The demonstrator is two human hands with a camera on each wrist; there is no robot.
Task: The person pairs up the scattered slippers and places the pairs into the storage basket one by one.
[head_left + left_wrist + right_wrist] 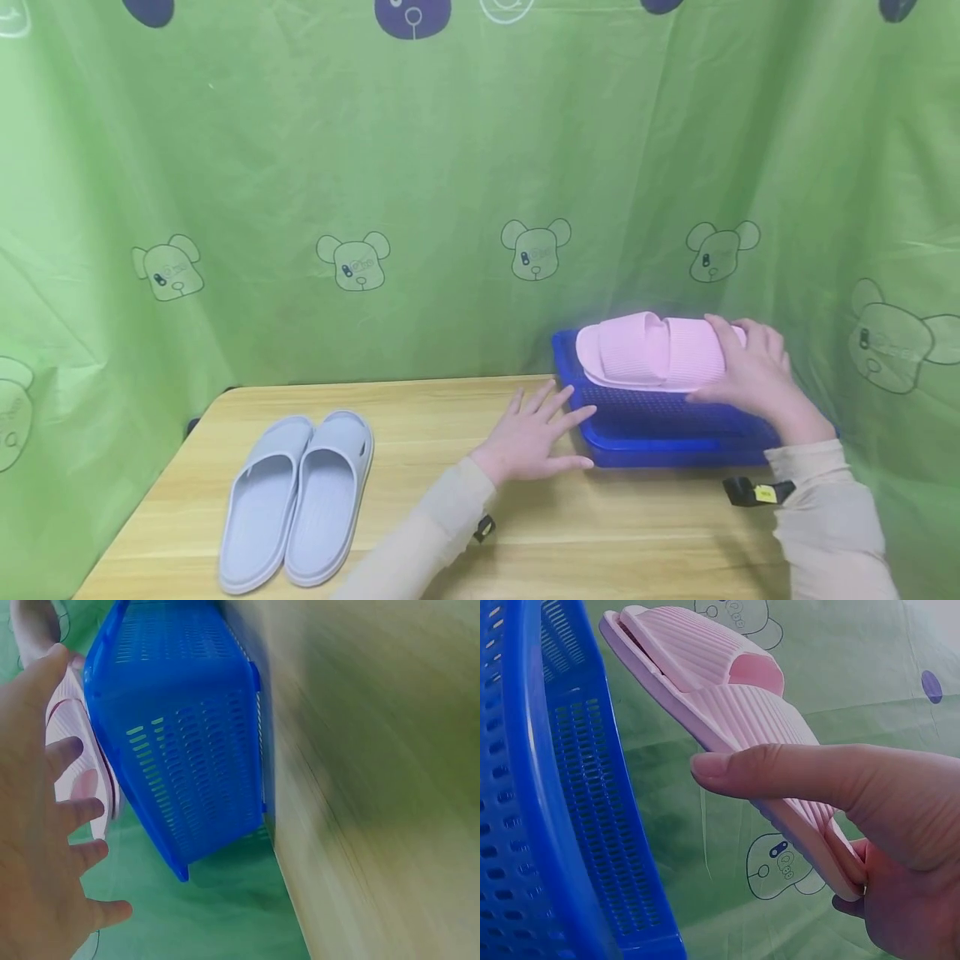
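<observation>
A pair of pink ribbed slippers [633, 350] is held over the blue basket [712, 458] by my right hand [753, 375]. In the right wrist view, the thumb lies across one side of the pink slippers [742, 712] and other fingers reach behind, mostly hidden. The two slippers look fitted together, sole edges along one side. My left hand [525, 437] has its fingers spread beside the basket's left end. Seen from the left wrist, the basket [180, 765] has slotted walls and stands apart from that palm; whether any fingertip touches the rim I cannot tell.
A pair of grey slippers [296, 500] lies side by side on the left of the wooden table [420, 467]. Green curtains [450, 150] with printed bear faces hang behind the table and on both sides. Black straps [757, 492] show at the wrists.
</observation>
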